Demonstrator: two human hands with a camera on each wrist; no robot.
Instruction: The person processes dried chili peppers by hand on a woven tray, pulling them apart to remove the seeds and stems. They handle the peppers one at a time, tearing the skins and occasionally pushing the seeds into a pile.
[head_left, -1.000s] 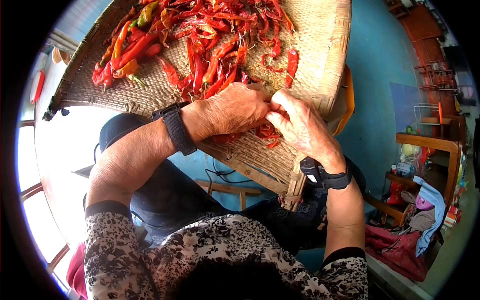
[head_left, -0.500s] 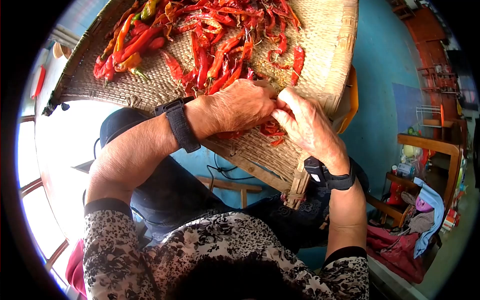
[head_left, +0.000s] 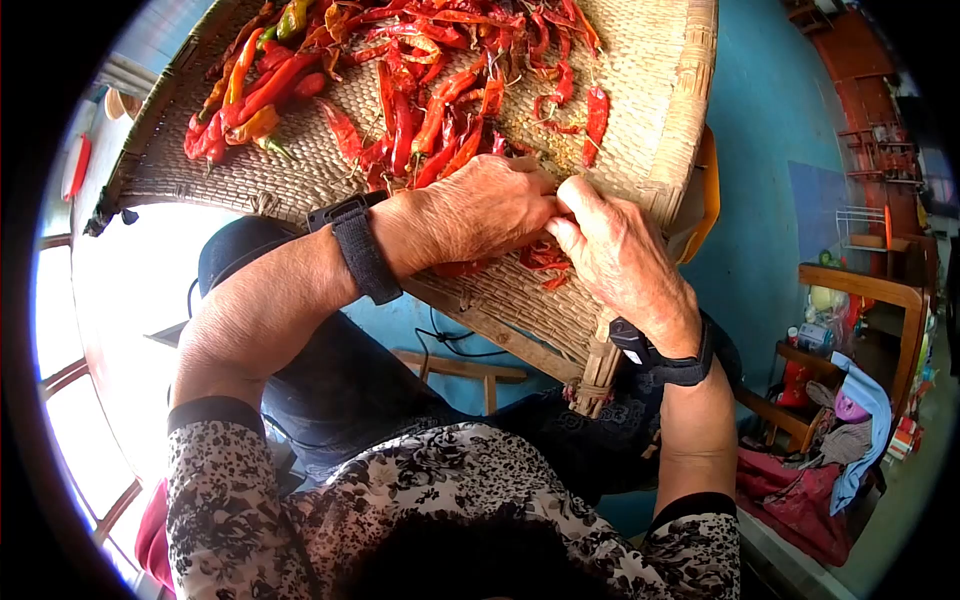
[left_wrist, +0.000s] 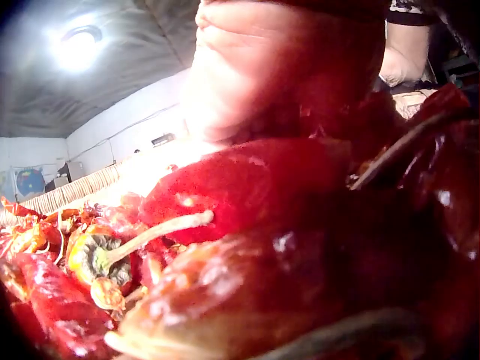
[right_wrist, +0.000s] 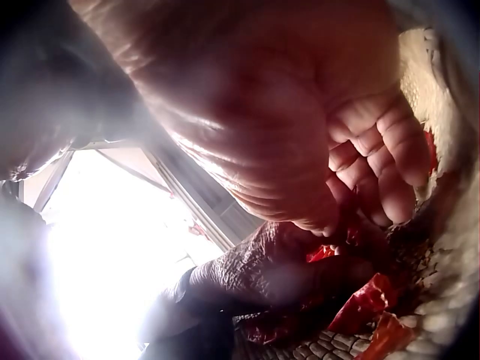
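Observation:
Both hands meet above the lower end of a woven tray (head_left: 640, 130). The left hand (head_left: 490, 205) curls palm-down, its fingertips mostly hidden; in the left wrist view large red chillies (left_wrist: 240, 187) lie close under the hand (left_wrist: 277, 71). Thumb and forefinger of the right hand (head_left: 625, 255) pinch right beside the left fingertips. The right wrist view shows a red chilli piece (right_wrist: 321, 253) between the two hands, with the right hand's other fingers (right_wrist: 382, 161) loosely bent. Torn red pieces (head_left: 543, 258) rest on the weave below them.
A heap of red chillies (head_left: 440, 100) covers the tray's upper part, and a single one (head_left: 596, 125) lies apart at the right. Below the tray are a wooden bar (head_left: 500, 340) and the person's legs. An orange-edged container (head_left: 708, 200) stands beyond the right rim.
The tray and both hands have shifted slightly right in the head view since the earliest frame. The hands remain together, with only small finger movements.

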